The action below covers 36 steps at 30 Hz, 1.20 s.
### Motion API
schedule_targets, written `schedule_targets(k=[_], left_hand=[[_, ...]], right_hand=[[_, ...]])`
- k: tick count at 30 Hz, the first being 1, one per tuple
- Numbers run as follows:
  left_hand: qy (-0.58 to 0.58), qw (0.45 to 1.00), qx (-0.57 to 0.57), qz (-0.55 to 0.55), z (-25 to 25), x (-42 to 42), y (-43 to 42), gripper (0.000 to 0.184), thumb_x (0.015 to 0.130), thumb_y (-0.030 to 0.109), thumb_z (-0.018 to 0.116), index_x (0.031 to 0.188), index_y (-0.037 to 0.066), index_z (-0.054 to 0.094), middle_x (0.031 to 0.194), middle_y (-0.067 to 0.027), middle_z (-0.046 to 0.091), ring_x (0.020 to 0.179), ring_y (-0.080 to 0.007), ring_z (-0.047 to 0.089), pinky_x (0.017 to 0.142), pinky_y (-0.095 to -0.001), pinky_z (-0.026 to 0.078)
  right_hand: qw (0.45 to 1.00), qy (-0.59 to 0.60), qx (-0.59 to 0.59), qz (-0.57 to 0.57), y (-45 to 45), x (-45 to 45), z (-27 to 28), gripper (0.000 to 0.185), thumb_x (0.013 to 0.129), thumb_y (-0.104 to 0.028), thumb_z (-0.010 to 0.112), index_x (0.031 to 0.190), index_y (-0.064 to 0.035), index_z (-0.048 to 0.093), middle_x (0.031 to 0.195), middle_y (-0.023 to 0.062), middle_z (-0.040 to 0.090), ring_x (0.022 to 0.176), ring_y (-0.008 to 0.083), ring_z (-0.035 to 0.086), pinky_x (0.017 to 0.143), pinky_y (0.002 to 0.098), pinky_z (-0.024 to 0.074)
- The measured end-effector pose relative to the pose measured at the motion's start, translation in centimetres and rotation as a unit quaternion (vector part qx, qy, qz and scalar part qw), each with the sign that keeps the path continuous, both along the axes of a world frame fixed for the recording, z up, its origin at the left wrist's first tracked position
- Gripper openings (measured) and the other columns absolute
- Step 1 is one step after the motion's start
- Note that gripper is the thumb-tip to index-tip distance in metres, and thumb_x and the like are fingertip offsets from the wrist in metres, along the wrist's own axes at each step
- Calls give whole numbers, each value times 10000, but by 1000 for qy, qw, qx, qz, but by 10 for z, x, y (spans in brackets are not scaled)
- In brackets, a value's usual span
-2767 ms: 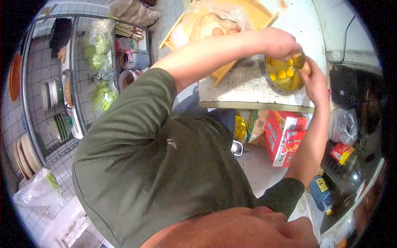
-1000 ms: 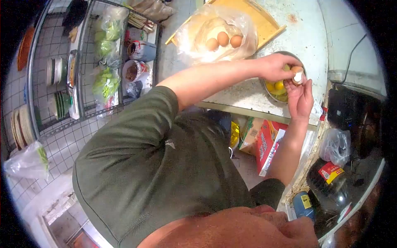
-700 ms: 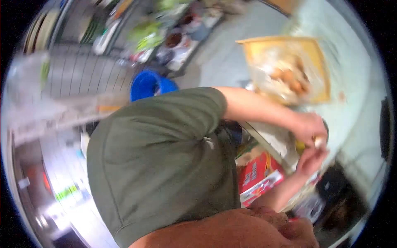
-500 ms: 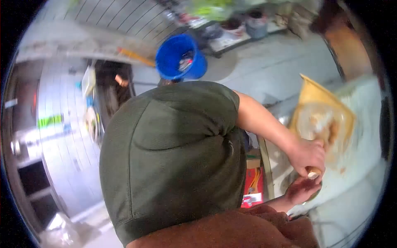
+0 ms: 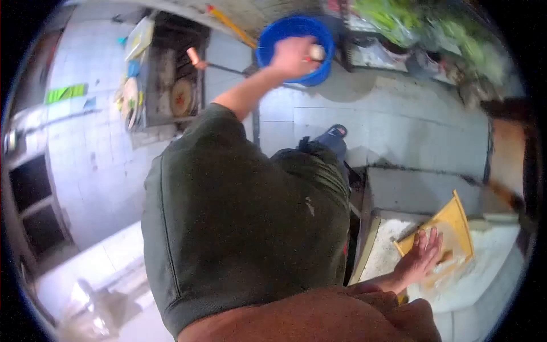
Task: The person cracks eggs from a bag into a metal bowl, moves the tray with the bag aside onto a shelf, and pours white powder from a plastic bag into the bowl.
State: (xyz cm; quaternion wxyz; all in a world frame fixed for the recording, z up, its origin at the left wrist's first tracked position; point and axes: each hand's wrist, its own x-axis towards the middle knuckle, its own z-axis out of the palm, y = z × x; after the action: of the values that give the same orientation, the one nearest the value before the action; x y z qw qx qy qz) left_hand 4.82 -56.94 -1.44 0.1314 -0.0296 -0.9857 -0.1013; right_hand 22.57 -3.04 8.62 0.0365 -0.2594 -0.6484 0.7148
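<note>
My left hand (image 5: 293,57) reaches over the mouth of a blue bucket (image 5: 266,52). A pale rounded piece (image 5: 317,53) is at its fingertips; its exact kind is unclear in the blur. My right hand (image 5: 419,262) is open, fingers spread, over a yellow-edged, tray-like thing (image 5: 466,225) on the counter (image 5: 390,231). Beside those fingers, a tan-brown smear or lump (image 5: 447,256) shows on the tray. The hand hides part of the tray.
Leafy greens (image 5: 393,20) fill a shelf at the top right. A dark stove-like unit (image 5: 162,74) stands at upper left, with an orange-ended handle (image 5: 195,57) beside it. My shoe (image 5: 337,131) is on the tiled floor (image 5: 370,114). Green packets (image 5: 65,93) lie farther left.
My hands were together at the counter, around a brownish piece with a white end. My left hand has swung away to the bucket; my right hand has opened over the tray. The view has shifted.
</note>
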Motion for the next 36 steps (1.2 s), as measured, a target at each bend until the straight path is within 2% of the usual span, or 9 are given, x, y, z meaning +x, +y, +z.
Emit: schedule_targets(k=[4, 7, 15, 17, 19, 20, 24, 31, 36], left_hand=[[-196, 969, -109, 105, -63, 4, -85, 822, 740, 519, 708, 1349, 26, 460, 1327, -199, 520, 1225, -341, 498, 1013, -443, 416], [-272, 945, -109, 145, -95, 6, -76, 774, 766, 540, 667, 1376, 113, 454, 1365, -162, 491, 1260, -328, 456, 1025, -507, 366], [-206, 968, -29, -141, -121, 3, 102, 574, 763, 393, 691, 1223, 71, 570, 1241, -165, 584, 1171, -335, 530, 978, -467, 415], [-143, 959, 9, -244, -104, 4, 173, 518, 777, 381, 681, 1170, 55, 599, 1196, -160, 607, 1120, -338, 558, 955, -449, 436], [-136, 931, 66, -331, -77, 13, 253, 485, 781, 366, 682, 1153, 62, 607, 1199, -153, 602, 1138, -329, 543, 979, -444, 410], [-143, 910, 104, -375, -60, 20, 296, 471, 781, 359, 684, 1146, 70, 611, 1208, -145, 596, 1163, -317, 525, 1004, -435, 385], [-111, 825, 210, -513, 16, 69, 444, 460, 778, 336, 696, 1167, 104, 613, 1290, -131, 532, 1250, -329, 438, 1061, -470, 289], [-68, 846, 148, -508, 53, 107, 565, 295, 736, 335, 703, 917, 103, 712, 1285, -130, 510, 1274, -351, 362, 1059, -510, 226], [-134, 829, 227, -494, 42, 85, 569, 213, 768, 297, 657, 810, 97, 717, 1294, -146, 498, 1269, -347, 370, 1065, -495, 228]], right_hand=[[994, -59, 82, -41, 5, 18, -9, 434, 987, -266, 490, 1347, -27, 444, 1306, 138, 529, 1116, 309, 562, 965, 412, 446], [990, -46, 93, -98, 21, 41, -4, 401, 995, -197, 491, 1341, 2, 455, 1281, 161, 549, 1037, 242, 607, 905, 344, 469], [916, -46, 289, -273, 116, 80, -8, 376, 967, -158, 518, 1254, 84, 510, 1144, 183, 626, 1006, 224, 624, 862, 315, 494], [854, -129, 466, -189, 139, 79, -24, 341, 946, -199, 562, 1191, 37, 586, 1117, 154, 655, 1001, 227, 631, 889, 339, 478], [889, -112, 425, -126, 124, 62, -28, 300, 933, -197, 561, 1154, -2, 617, 1095, 180, 662, 1022, 264, 634, 884, 352, 475], [836, -107, 537, -44, 134, 64, -50, 284, 922, -180, 555, 1145, -14, 616, 1081, 219, 647, 1010, 328, 629, 878, 372, 480], [846, -207, 486, 71, 106, 57, -62, 226, 871, -113, 557, 1065, -11, 612, 971, 249, 634, 904, 416, 610, 774, 468, 493], [887, -221, 385, 130, 122, 58, -58, 259, 891, -130, 552, 1121, -17, 593, 1071, 273, 607, 1011, 418, 584, 854, 473, 461], [836, -115, 535, 42, 176, 73, -83, 439, 831, -54, 603, 1257, -2, 511, 1184, 235, 561, 1096, 407, 522, 949, 438, 431]])
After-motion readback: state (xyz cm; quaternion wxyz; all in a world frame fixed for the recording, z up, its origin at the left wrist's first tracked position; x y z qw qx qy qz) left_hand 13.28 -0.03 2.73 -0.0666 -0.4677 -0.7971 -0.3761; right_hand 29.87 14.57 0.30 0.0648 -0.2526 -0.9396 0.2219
